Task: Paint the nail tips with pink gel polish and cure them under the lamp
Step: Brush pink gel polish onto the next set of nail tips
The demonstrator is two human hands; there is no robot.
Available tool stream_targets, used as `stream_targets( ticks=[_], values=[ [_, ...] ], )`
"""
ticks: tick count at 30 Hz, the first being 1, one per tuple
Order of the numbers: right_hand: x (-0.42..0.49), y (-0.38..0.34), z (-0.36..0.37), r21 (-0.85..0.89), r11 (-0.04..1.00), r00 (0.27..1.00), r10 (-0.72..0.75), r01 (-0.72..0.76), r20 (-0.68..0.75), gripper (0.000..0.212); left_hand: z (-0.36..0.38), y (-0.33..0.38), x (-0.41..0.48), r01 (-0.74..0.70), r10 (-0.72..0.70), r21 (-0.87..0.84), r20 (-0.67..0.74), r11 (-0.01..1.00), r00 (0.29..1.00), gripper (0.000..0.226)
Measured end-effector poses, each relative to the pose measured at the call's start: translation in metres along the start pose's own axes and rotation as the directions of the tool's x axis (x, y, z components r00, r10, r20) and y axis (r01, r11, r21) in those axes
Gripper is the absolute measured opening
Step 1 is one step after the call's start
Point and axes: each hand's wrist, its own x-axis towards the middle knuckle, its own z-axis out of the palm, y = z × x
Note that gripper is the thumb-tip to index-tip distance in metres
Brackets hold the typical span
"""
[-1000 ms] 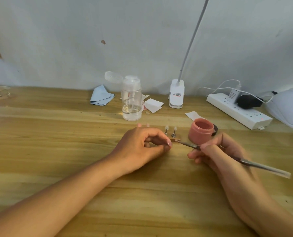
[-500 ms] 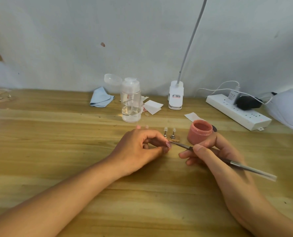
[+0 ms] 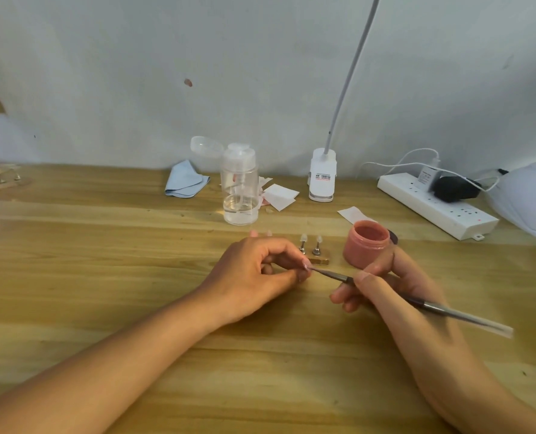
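Pinched one pinkish nail tip in left hand, gripped one grey metal brush in right hand; logged two clear tips, one open pink jar.

Head view — forward and down, close over the table.

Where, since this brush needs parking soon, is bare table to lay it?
Bare wood left of the left hand, nearer than the blue cloth; also between both forearms. Crowded around the pink jar, nail stands and bottle.
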Motion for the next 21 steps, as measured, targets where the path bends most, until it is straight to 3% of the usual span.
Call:
stream_targets(
  ticks=[4,8,11,16,21],
  values=[
    [-0.0004,0.0030,-0.0033,0.031,0.999,0.999,-0.018,0.019,-0.037,0.005,0.0001,0.0012,-0.0007,-0.012,0.012,0.002,0.002,1.000,1.000,0.006],
    [-0.0024,0.0008,-0.0026,0.017,1.000,1.000,0.000,-0.001,0.009,0.025,-0.0009,0.0027,0.0008,0.017,-0.017,-0.027,0.005,0.999,1.000,0.008],
    [-0.0012,0.0036,-0.0026,0.014,1.000,1.000,0.006,-0.006,-0.001,0.010,-0.0005,-0.0007,0.0023,0.024,-0.024,-0.027,0.013,0.999,1.000,0.013],
    [-0.0011,-0.0002,0.0000,0.082,0.997,1.000,0.004,-0.002,-0.021,0.016,-0.0002,-0.0048,0.0028,-0.006,0.006,-0.028,0.016,1.000,1.000,0.010],
    [-0.0001,-0.0003,0.0017,0.045,0.999,1.000,0.003,-0.002,-0.011,0.019,-0.0002,-0.0004,0.0017,-0.028,0.028,0.013,-0.008,1.000,1.000,0.017]
  ],
)
